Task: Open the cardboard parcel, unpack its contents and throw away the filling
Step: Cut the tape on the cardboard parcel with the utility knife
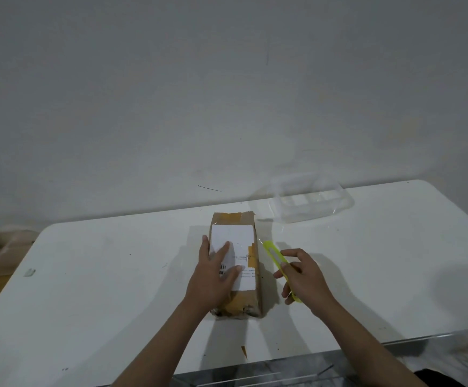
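A long brown cardboard parcel (246, 236) with a white shipping label and strips of tan tape lies shut in the middle of the white table (101, 275). My left hand (213, 277) rests flat on its top, fingers straight and spread over the label. Just right of the parcel, my right hand (305, 277) holds a yellow-green box cutter (274, 254) with curled fingers. The cutter's tip points toward the far right edge of the parcel and lies close beside it.
A clear plastic container (310, 201) stands at the back right of the table, near the wall. A small scrap of tan tape (244, 351) lies near the table's front edge. A clear bin (283, 372) sits below the front edge.
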{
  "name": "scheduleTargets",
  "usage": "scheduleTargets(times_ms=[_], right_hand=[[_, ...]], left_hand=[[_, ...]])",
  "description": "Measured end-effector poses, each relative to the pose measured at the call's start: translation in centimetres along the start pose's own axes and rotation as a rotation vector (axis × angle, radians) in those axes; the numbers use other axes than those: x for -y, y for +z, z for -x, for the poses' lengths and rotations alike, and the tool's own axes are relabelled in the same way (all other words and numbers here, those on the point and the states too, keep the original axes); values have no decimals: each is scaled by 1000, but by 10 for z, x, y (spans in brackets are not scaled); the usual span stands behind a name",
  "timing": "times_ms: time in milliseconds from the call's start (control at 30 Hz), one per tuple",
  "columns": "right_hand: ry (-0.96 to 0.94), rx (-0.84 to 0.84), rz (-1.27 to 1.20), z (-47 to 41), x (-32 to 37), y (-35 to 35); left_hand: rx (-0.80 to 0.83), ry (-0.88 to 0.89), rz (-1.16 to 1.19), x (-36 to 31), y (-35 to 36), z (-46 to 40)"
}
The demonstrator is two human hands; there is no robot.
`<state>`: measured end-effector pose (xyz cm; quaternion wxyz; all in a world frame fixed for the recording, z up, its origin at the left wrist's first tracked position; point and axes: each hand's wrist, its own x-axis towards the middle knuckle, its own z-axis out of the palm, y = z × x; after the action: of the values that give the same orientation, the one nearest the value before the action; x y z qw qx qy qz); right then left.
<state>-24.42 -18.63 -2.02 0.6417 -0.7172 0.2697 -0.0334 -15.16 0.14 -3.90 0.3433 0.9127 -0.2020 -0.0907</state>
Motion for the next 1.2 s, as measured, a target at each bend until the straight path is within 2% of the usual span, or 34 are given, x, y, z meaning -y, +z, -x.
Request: scheduleTargets(times_ms=[200,467,1200], right_hand=[[-6,11,2,-8,4,3],[-43,-10,30,-8,1,12],[-165,71,157,3,-6,-8]], left_hand=[[15,62,-139,1,0,-1],[-36,62,-40,-2,-4,2],[-37,54,-52,0,0,0]])
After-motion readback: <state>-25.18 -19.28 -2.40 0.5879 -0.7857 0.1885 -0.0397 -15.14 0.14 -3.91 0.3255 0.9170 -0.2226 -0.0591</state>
